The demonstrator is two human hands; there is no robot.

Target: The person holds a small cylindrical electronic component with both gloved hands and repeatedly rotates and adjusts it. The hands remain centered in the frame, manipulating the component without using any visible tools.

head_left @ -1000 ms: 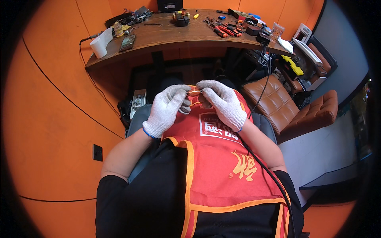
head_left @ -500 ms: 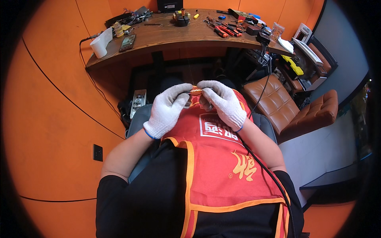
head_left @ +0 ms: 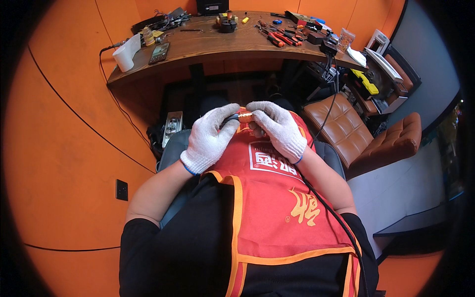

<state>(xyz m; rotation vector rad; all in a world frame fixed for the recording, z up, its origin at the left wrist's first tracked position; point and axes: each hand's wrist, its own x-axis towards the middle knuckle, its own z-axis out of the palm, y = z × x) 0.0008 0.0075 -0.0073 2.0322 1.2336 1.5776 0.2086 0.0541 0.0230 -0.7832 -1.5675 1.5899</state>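
Coppery piece (head_left: 245,117) bridges left hand (head_left: 210,134) and right hand (head_left: 279,127), each grip pinching an end.

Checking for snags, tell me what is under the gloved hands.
The red apron shows beneath the left hand and right hand, with a coppery piece between them; whatever their palms cover is hidden.

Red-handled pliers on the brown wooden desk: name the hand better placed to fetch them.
Likely the right hand, white-gloved: the pliers lie ahead on its side; the left hand, also gloved, is farther away. Both seem to hold a copper-coloured piece, so the right may need freeing.
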